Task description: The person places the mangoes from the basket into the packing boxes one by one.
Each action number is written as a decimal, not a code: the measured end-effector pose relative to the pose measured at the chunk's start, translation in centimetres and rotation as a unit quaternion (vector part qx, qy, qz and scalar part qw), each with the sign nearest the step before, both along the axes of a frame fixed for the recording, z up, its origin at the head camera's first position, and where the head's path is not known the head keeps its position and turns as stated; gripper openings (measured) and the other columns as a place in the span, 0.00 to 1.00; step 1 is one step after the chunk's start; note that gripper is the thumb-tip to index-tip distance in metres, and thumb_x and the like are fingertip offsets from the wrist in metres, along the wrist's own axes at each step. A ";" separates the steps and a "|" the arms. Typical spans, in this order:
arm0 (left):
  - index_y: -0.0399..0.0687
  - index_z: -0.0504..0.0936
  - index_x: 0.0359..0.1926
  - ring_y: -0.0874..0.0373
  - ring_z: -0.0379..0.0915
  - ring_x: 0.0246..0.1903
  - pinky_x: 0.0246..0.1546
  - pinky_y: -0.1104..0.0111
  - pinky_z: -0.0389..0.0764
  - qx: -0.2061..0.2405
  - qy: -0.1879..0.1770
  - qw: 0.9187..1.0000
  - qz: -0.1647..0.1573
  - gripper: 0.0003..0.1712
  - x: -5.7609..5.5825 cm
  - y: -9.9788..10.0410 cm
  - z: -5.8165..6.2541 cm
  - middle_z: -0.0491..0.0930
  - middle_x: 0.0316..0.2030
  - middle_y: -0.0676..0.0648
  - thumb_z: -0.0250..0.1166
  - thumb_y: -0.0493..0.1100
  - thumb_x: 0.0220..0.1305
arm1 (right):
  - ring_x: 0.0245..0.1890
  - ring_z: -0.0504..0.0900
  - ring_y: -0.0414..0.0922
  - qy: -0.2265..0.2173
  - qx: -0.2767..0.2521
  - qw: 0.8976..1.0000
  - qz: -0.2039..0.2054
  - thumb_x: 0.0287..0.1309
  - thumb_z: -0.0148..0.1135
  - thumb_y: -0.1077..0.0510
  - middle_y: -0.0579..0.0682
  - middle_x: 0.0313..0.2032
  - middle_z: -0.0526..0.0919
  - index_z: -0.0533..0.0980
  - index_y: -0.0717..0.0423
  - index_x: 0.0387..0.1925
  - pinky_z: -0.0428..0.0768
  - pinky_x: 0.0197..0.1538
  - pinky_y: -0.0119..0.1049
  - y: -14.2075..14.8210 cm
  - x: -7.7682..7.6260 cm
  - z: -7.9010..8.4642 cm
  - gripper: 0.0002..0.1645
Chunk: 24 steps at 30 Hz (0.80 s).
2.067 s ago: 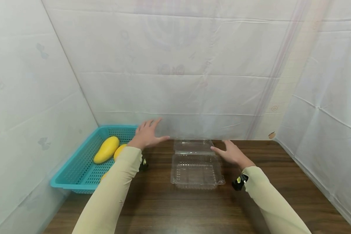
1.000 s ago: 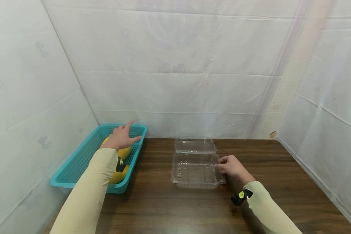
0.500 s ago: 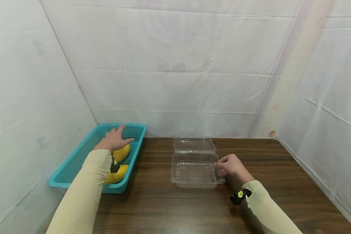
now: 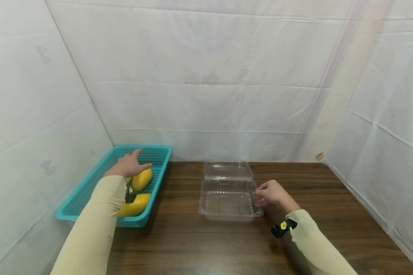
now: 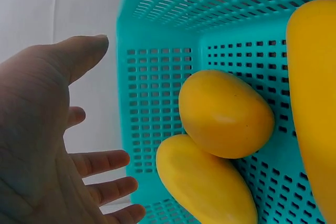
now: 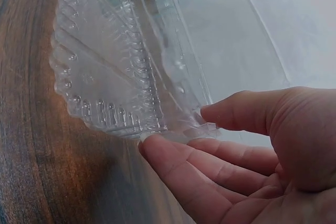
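My left hand (image 4: 127, 165) hovers over the turquoise plastic basket (image 4: 153, 156), fingers spread and thumb out, with nothing in its grasp. Beneath it lie several yellow mangoes; one mango (image 4: 142, 178) is at the right side and another mango (image 4: 137, 205) is near the front wall. In the left wrist view, a long mango (image 5: 315, 98) runs off the right edge, beside two others. A clear plastic clamshell container (image 4: 227, 204) stands on the table with its lid (image 4: 227, 170) folded back. My right hand (image 4: 270, 194) pinches its right rim between thumb and fingers.
The brown wood-grain table (image 4: 192, 244) meets white sheeting (image 4: 206, 107) at the back and both sides. The basket sits close to the left sheeting, with a strip of table between it and the container.
My left hand has moved left and slightly down, from beside the basket to over its mangoes. My right hand has gone from spread beside the container to pinching its right rim.
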<state>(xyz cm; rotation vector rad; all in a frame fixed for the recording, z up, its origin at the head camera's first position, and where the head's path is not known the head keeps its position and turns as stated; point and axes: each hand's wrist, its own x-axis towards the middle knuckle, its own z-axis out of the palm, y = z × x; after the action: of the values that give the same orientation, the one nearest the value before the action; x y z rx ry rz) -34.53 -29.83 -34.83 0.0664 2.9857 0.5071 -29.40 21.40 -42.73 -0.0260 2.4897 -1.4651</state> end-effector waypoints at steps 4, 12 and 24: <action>0.38 0.41 0.81 0.13 0.40 0.70 0.64 0.24 0.56 -0.001 -0.003 1.000 0.000 0.55 0.0 -0.4 -0.3 0.41 0.74 0.17 0.54 0.67 0.72 | 0.28 0.88 0.45 -0.007 -0.001 1.000 -0.001 0.65 0.62 0.67 0.63 0.35 0.87 0.82 0.76 0.41 0.89 0.35 0.40 0.0 0.0 -0.1 0.12; 0.38 0.40 0.81 0.13 0.39 0.70 0.64 0.23 0.55 -0.005 -0.005 1.000 0.003 0.57 0.0 -0.9 -0.8 0.41 0.75 0.17 0.53 0.69 0.71 | 0.27 0.88 0.45 -0.009 0.021 1.000 -0.006 0.65 0.66 0.64 0.59 0.31 0.87 0.84 0.73 0.38 0.89 0.34 0.40 0.0 -0.2 0.0 0.11; 0.37 0.40 0.81 0.14 0.41 0.70 0.64 0.24 0.56 -0.004 -0.018 1.000 0.005 0.57 0.1 -1.1 -0.9 0.43 0.74 0.18 0.53 0.70 0.71 | 0.27 0.88 0.44 -0.032 0.034 0.999 0.015 0.66 0.63 0.64 0.57 0.30 0.86 0.83 0.73 0.40 0.89 0.35 0.40 0.5 0.1 0.8 0.12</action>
<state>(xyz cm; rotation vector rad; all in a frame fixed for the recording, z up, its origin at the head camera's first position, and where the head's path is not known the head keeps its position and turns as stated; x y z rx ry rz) -34.41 -30.95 -35.72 0.0400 2.9546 0.4907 -29.26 21.92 -41.91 -0.0040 2.4746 -1.3467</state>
